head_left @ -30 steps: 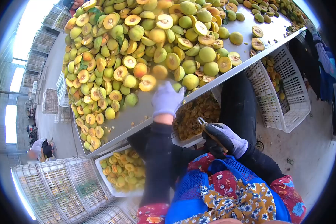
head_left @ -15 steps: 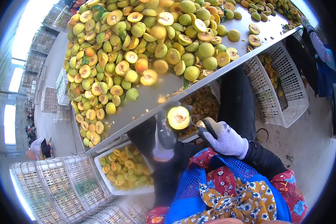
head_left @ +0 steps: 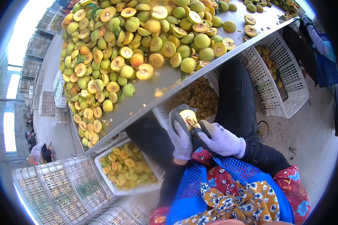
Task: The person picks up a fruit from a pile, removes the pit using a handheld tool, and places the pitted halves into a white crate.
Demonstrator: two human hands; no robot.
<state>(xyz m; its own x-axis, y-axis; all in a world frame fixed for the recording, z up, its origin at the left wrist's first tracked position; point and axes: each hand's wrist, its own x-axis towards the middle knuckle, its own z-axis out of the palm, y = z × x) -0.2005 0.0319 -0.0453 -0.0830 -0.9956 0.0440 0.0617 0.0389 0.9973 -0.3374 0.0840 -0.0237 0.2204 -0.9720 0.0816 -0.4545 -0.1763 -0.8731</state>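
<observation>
My left hand [head_left: 181, 135], in a grey-white glove with dark finger coating, holds a peach half [head_left: 188, 117] with its yellow cut face partly showing. My right hand [head_left: 222, 139], gloved alike, is closed with its fingertips against the lower right of the fruit. It grips a small metal-tipped hand tool, mostly hidden by the fingers and fruit now. Both hands are together above my lap, in front of the metal table [head_left: 150, 92]. On the table lies a big heap of halved yellow-green peaches [head_left: 118, 63], several with stones showing.
Below the table edge, a crate holds brownish scraps [head_left: 199, 98]. A white crate of peach halves [head_left: 129, 165] stands left of my legs, and another white crate [head_left: 285, 82] is at right. Stacked crates [head_left: 56, 183] fill the lower left. A co-worker's sleeve [head_left: 315, 37] shows at upper right.
Both hands have come together and closer to my body. The peach half has tilted, and the tool in my right hand has moved up against it. The view has shifted slightly.
</observation>
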